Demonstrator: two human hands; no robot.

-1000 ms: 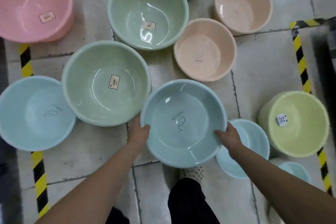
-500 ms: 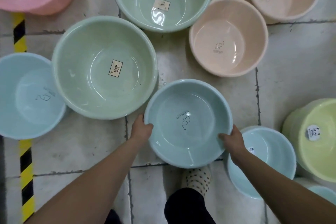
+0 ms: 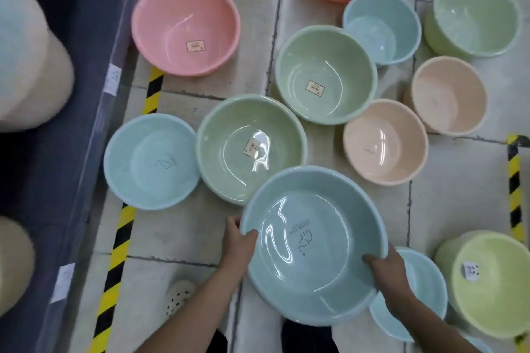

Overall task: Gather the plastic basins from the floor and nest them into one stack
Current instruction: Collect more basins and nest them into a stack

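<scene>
- Both grips hold the blue-green basin (image 3: 315, 243) by its rim. Our left grip (image 3: 239, 241) pinches the near-left edge with the thumb inside, and our right grip (image 3: 393, 284) clamps the near-right edge the same way.
- 0.5 s ago this basin sat low, just beside the large green basin (image 3: 249, 149). Now it fills more of the view, sits tilted, and its far rim overlaps the green basin's near rim. We judge it lifted clear of the floor (image 3: 177, 232).
- Our view has swung as well. A pink basin (image 3: 185, 26), a second green basin (image 3: 325, 74) and 2 peach basins (image 3: 384, 142) now lie ahead, all still single on the floor.
- A small pale blue basin (image 3: 430, 295) lies under our right wrist, untouched.
- For the task, this means 1 basin is gathered and nothing is nested yet. The large green basin looks wider than the one we carry, so lowering ours into it seems the natural first nest. Because of the tilt, the rim could catch on the way down.
</scene>
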